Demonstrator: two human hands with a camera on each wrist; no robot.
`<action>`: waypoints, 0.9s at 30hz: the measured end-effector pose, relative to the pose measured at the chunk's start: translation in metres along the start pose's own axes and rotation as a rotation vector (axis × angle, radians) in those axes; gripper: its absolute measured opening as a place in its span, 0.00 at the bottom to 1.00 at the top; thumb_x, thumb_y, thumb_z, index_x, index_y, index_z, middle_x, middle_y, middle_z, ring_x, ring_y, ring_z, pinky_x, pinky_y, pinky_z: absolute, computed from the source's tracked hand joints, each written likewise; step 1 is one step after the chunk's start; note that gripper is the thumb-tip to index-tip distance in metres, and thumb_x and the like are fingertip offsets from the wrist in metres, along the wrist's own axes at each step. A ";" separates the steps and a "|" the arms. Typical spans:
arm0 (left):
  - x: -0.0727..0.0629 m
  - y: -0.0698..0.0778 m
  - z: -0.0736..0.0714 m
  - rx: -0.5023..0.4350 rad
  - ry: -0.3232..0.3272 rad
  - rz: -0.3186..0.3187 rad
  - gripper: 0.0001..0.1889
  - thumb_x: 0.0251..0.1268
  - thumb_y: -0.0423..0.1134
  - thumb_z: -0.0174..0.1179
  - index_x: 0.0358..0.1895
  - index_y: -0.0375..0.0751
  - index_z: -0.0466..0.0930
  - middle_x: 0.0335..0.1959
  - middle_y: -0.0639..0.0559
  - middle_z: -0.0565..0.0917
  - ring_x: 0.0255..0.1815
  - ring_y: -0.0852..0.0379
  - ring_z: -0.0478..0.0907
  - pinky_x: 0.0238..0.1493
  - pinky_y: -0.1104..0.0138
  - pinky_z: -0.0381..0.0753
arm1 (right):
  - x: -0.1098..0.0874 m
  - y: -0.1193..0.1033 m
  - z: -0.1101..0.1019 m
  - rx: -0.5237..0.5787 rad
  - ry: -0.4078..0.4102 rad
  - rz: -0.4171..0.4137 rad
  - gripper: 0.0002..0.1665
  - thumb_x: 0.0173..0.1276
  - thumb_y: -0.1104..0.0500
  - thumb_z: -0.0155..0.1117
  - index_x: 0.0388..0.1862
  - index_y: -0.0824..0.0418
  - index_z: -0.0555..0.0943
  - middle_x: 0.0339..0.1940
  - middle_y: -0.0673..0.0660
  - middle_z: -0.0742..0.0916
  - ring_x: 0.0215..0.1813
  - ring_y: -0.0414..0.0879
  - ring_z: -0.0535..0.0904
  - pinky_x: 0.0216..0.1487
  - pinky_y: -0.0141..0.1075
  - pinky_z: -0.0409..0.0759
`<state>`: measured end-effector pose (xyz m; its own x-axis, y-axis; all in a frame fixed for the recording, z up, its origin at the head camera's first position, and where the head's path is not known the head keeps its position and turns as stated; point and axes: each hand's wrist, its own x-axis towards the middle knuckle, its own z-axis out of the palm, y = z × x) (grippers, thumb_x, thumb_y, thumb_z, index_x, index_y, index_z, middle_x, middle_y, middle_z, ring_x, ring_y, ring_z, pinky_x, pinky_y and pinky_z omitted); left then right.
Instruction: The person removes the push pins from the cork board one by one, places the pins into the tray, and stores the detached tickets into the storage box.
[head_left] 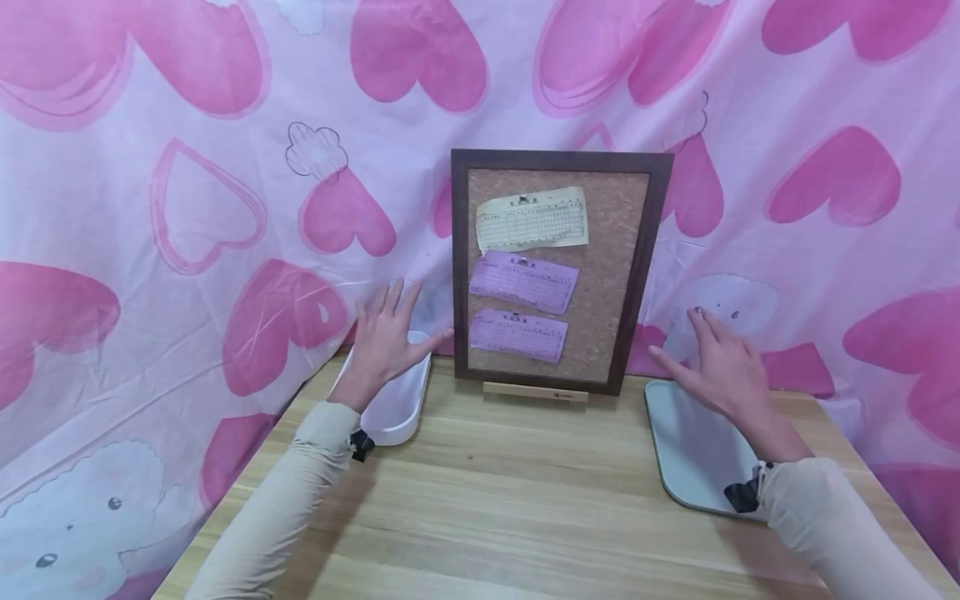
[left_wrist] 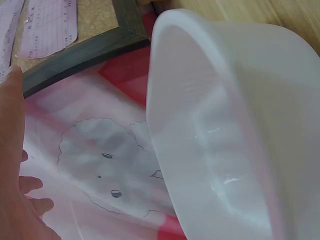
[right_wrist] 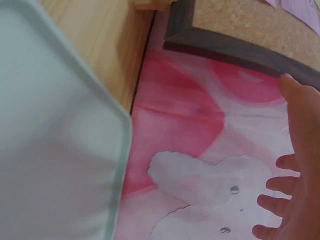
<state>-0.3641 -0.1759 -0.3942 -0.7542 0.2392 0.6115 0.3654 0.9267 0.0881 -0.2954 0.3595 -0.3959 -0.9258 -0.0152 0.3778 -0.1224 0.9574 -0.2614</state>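
Note:
My left hand (head_left: 386,337) hovers over a white plastic basin (head_left: 405,427) on the left of the table, fingers spread and holding nothing. In the left wrist view the basin (left_wrist: 210,140) looks bare inside. Over the pale green tray (head_left: 693,462) on the right, my right hand (head_left: 723,367) is held up with straight fingers and nothing in it. Between the hands stands a dark-framed cork board (head_left: 607,275). A cream paper form (head_left: 532,221) is pinned on it above two purple forms, an upper one (head_left: 525,283) and a lower one (head_left: 517,337).
The board leans on a small wooden stand (head_left: 536,392) near the back of the wooden table (head_left: 487,500). Behind and beside the table hangs a pink curtain (head_left: 420,150) with hearts. Black wrist devices, one on the left (head_left: 362,446), one on the right (head_left: 742,496), are strapped at the sleeves.

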 end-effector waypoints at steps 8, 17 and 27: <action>0.007 0.010 -0.007 -0.156 0.101 0.053 0.51 0.64 0.74 0.65 0.83 0.46 0.66 0.81 0.35 0.71 0.81 0.31 0.68 0.81 0.33 0.62 | 0.009 -0.022 -0.020 0.090 0.194 -0.007 0.54 0.72 0.26 0.63 0.85 0.57 0.65 0.76 0.72 0.78 0.69 0.75 0.75 0.61 0.76 0.75; 0.021 0.025 -0.018 -0.228 0.237 0.097 0.48 0.66 0.68 0.68 0.82 0.43 0.68 0.79 0.39 0.75 0.76 0.37 0.76 0.76 0.42 0.76 | 0.019 -0.054 -0.039 0.152 0.352 -0.057 0.45 0.74 0.34 0.66 0.82 0.54 0.70 0.70 0.68 0.82 0.65 0.69 0.77 0.57 0.71 0.77; 0.043 0.039 -0.030 -0.240 0.282 0.083 0.46 0.72 0.66 0.65 0.82 0.41 0.65 0.75 0.41 0.79 0.71 0.41 0.81 0.66 0.47 0.85 | 0.033 -0.089 -0.047 0.167 0.486 -0.208 0.36 0.73 0.45 0.72 0.74 0.60 0.77 0.58 0.67 0.86 0.59 0.64 0.82 0.54 0.63 0.80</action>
<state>-0.3660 -0.1382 -0.3407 -0.5492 0.1906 0.8136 0.5614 0.8054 0.1902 -0.2980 0.2879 -0.3184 -0.6090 -0.0265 0.7927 -0.3770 0.8890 -0.2599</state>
